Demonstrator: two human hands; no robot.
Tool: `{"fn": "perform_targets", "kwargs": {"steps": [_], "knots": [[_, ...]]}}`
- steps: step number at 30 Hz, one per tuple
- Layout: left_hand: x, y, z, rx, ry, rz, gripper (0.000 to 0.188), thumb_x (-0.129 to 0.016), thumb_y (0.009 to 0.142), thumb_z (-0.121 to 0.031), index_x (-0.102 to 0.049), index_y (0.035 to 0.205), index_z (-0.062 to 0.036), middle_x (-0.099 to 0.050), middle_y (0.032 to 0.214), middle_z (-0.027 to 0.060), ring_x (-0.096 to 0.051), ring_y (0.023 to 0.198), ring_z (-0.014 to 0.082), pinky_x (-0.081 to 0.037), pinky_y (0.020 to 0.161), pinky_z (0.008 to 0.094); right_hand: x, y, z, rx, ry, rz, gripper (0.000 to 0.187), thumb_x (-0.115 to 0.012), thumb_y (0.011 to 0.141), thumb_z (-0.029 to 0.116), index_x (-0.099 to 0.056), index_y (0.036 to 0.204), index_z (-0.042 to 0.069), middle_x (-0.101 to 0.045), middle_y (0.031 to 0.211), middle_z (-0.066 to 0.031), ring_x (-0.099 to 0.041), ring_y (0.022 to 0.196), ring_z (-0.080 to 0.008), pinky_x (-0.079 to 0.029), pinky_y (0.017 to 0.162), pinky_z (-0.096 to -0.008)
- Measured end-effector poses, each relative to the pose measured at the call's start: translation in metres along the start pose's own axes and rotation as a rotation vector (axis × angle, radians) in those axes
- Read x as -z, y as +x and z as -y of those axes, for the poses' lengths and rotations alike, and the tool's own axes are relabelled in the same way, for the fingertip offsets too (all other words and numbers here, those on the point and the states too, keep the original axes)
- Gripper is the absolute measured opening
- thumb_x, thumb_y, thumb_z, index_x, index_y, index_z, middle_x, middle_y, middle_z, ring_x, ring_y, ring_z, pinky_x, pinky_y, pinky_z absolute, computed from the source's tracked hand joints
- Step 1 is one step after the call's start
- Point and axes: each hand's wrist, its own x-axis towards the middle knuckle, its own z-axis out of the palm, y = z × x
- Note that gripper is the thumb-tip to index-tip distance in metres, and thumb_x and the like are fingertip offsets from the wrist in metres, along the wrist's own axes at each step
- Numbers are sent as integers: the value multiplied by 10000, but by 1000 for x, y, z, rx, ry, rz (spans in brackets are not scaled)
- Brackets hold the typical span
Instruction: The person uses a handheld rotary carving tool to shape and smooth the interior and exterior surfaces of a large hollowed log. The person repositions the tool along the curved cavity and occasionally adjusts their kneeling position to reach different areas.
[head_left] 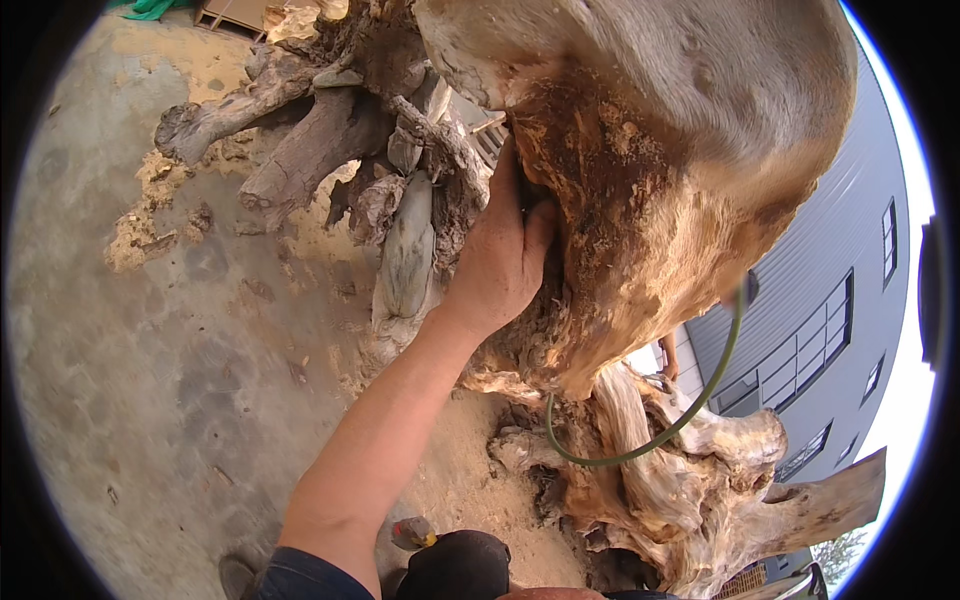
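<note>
My left hand [502, 262] reaches up against the dark, rough hollow on the side of a large weathered tree stump [650, 170]. Its thumb and forefinger are stretched out and apart along the hollow's edge, and nothing shows between them. The other fingers are partly hidden. Smooth grey wood forms the stump's upper part; below, it turns brown and flaky. Beside the hand, on its left, lie broken grey root branches [405, 240]. My right hand is out of sight; only a sliver of skin shows at the lower edge.
A green hose [640, 455] loops below the stump. Another gnarled root mass [690, 480] stands at lower right, with another person's hand [668, 357] behind it. Wood dust covers parts of the concrete floor [180, 400]. A grey building [830, 300] is at right.
</note>
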Motion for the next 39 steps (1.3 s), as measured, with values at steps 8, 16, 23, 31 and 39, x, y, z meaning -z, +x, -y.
{"fn": "perform_targets", "kwargs": {"steps": [8, 16, 23, 31, 39], "knots": [[-5, 1, -12, -25, 188, -57, 671, -444, 1043, -94, -70, 1592, -2, -587, 1337, 328, -628, 1164, 506, -534, 973, 503, 2, -4, 6, 29, 7, -12, 494, -843, 742, 225, -717, 1172, 17, -747, 996, -167, -718, 987, -293, -537, 865, -424], [-8, 0, -20, 72, 99, -38, 589, -439, 1027, -70, -182, 1550, 18, -578, 1339, 325, -610, 1195, 484, -502, 996, 528, 2, -1, 2, 63, 4, -15, 489, -840, 742, 226, -719, 1164, 12, -748, 996, -173, -721, 988, -297, -538, 864, -425], [-6, 2, -10, 28, 241, -57, 678, -502, 1052, -137, -103, 1579, 11, -667, 1160, 294, -683, 1033, 467, -547, 878, 506, -11, 6, 10, 106, 16, 5, 484, -838, 742, 226, -720, 1158, 8, -748, 995, -179, -723, 989, -300, -539, 863, -426], [4, 14, -7, 141, -415, 16, 789, -672, 987, -472, -337, 1530, -8, -525, 1423, 105, -496, 1280, 191, -369, 1129, 340, -18, 11, 19, 130, 62, 30, 479, -834, 742, 227, -721, 1150, 3, -749, 995, -185, -725, 990, -304, -540, 861, -428], [-12, 12, -10, -93, -86, -131, 643, -460, 1091, -433, -313, 1535, 9, -522, 1399, 174, -499, 1288, 261, -373, 1110, 370, -23, 22, 22, 126, 52, 62, 474, -831, 742, 228, -723, 1143, -1, -750, 994, -191, -728, 991, -308, -541, 860, -429]]}}
